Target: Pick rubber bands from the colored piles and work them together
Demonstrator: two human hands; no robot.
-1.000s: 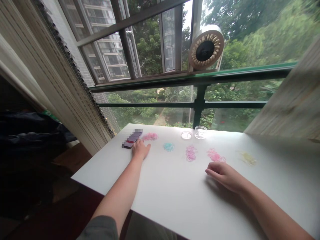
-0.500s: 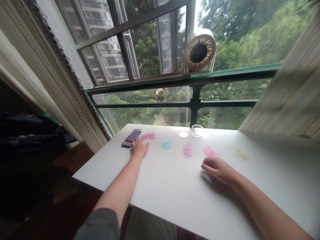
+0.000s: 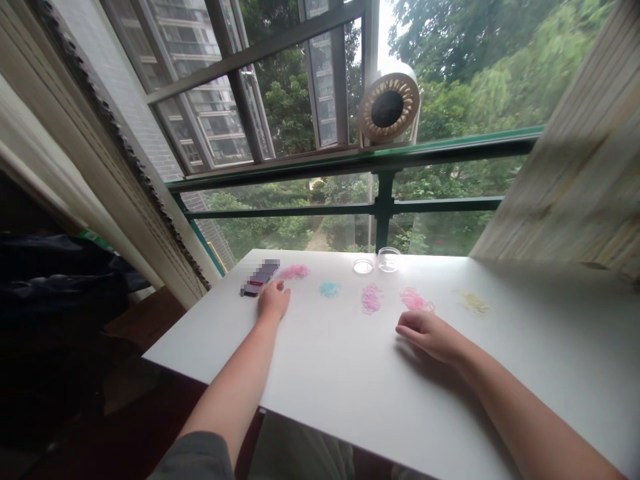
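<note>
My left hand (image 3: 275, 299) is beside the dark phone (image 3: 261, 279), just short of the reddish-pink pile of small bands (image 3: 295, 271). Its fingers are drawn in with thumb and forefinger close together; anything between them is too small to make out. My right hand (image 3: 425, 329) is curled closed over the table, in front of the pink pile of bands (image 3: 415, 299). What its fingers hold, if anything, is hidden. Between the hands lie a turquoise pile (image 3: 330, 289) and a purple-pink pile (image 3: 371, 299). Farther right lies a yellow pile (image 3: 474, 302).
A clear round container (image 3: 389, 260) and a clear lid (image 3: 363, 267) stand at the back edge of the white table (image 3: 340, 373). Behind are a green railing (image 3: 310, 213) and a round fan (image 3: 389, 108). Curtains hang at both sides.
My left hand's fingers have drawn in from a spread, flatter pose, beside the phone. My right hand keeps its curled pose. The whole view has shifted slightly.
</note>
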